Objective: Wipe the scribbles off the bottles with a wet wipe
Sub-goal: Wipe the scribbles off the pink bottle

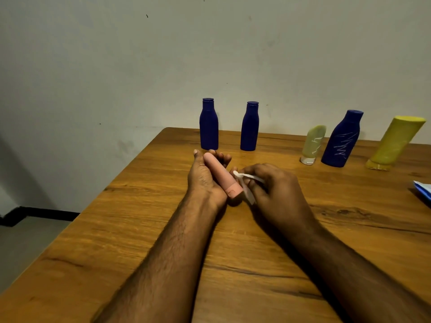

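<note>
Heads up on what's hard to see: your left hand covers the far side of the pink bottle, and its fingertips poke out past the rounded end, so I can't tell if any scribble is on that hidden face. The side facing you looks clean. Your right hand hides most of the wet wipe; only a twisted white strip shows between fingers and thumb, plus a bit trailing down by the cap. At the right edge, a blue-and-white packet is cut off by the frame.

The pink bottle sits just above the desk, roughly centre. Its long axis runs diagonally: cap end toward you and a bit right, rounded end pointing away toward the wall.

Grip: left hand wraps the pink bottle, right hand pinches the wet wipe right beside the cap.

Along the back stand two plain blue bottles, then a pale tube and another blue bottle, both with white scribbles, then a yellow bottle.
</note>
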